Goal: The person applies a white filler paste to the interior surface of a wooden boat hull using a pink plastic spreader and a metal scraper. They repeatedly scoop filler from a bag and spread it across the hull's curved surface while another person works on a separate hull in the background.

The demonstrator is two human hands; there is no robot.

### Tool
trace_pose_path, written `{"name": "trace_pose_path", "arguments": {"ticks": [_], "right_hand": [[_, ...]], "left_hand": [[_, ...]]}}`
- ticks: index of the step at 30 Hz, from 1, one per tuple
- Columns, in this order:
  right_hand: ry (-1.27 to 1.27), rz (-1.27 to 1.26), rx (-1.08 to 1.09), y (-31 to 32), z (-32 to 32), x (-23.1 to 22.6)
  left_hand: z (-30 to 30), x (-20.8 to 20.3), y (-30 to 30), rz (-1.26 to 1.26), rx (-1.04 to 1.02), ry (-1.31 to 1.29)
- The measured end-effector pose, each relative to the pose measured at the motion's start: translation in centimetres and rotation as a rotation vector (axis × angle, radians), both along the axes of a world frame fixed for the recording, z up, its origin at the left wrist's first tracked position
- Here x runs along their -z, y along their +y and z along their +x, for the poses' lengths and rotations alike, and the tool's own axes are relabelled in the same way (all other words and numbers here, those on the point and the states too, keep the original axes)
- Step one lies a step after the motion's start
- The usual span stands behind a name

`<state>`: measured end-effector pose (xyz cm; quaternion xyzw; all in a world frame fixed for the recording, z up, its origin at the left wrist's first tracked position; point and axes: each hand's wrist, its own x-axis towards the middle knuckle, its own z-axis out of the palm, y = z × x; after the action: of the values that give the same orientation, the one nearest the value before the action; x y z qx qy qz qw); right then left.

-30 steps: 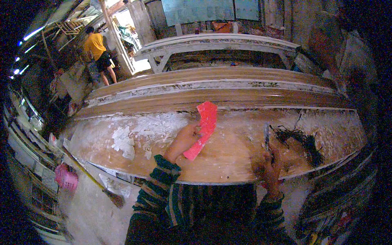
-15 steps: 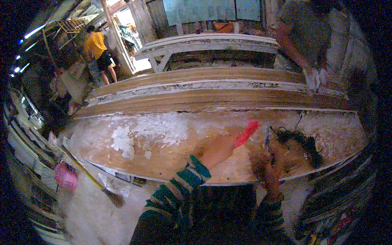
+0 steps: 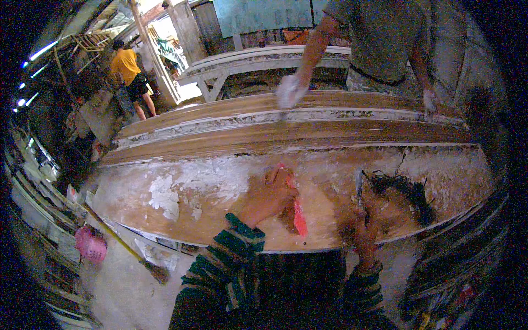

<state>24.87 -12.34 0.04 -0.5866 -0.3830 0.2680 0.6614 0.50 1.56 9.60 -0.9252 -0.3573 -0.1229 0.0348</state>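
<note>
A: Okay, head view: where was the red strip (image 3: 298, 214) in relation to the wooden board (image 3: 324, 181)?

B: Around the middle of the board, on the near side. The person's left hand (image 3: 276, 192) had it, fingers curled in and pinching it, with a bit of red poking out both above and below the fist. Couldn't really tell if the lower end touched the board.

A: And the right hand (image 3: 366, 220)?

B: By the board's near edge, right of its middle, gripping a thin grey tool (image 3: 359, 187) that pointed toward the far side. Fingers looked bunched around it, but that spot was super dark, so no telling how each one sat.

A: What was that dark mess next to it?

B: A stringy bundle (image 3: 417, 197) lying on the right part of the board. White patches (image 3: 165, 198) covered chunks of the left part.

A: Anyone else around?

B: Yep, a co-worker (image 3: 385, 44) stood beyond the board's far side, one whitish hand (image 3: 291, 91) kinda blurred. Somebody in a yellow top (image 3: 128, 67) was way past the board's far left end. Oh, and a pink basket (image 3: 91, 243) sat left of the board, down low.
</note>
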Motion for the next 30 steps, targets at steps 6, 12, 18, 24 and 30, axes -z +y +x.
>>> {"name": "trace_pose_path", "arguments": {"ticks": [6,12,18,24,30], "right_hand": [[0.011,0.018,-0.034,0.1,0.3,0.8],[-0.151,-0.033,0.039,0.2,0.2,0.3],[-0.148,-0.010,0.063,0.1,-0.5,-0.5],[-0.119,0.046,0.030,0.1,-0.3,-0.2],[-0.079,0.026,0.006,0.0,0.0,0.2]], "left_hand": [[-1.2,3.3,3.4,-0.467,0.140,-0.113],[-1.3,5.8,5.1,-0.383,0.302,-0.295],[-0.9,3.1,3.0,-0.639,0.109,-0.094],[1.5,3.4,-1.4,-0.062,-0.208,-0.050],[2.8,6.4,-0.7,0.028,-0.146,-0.171]]}}
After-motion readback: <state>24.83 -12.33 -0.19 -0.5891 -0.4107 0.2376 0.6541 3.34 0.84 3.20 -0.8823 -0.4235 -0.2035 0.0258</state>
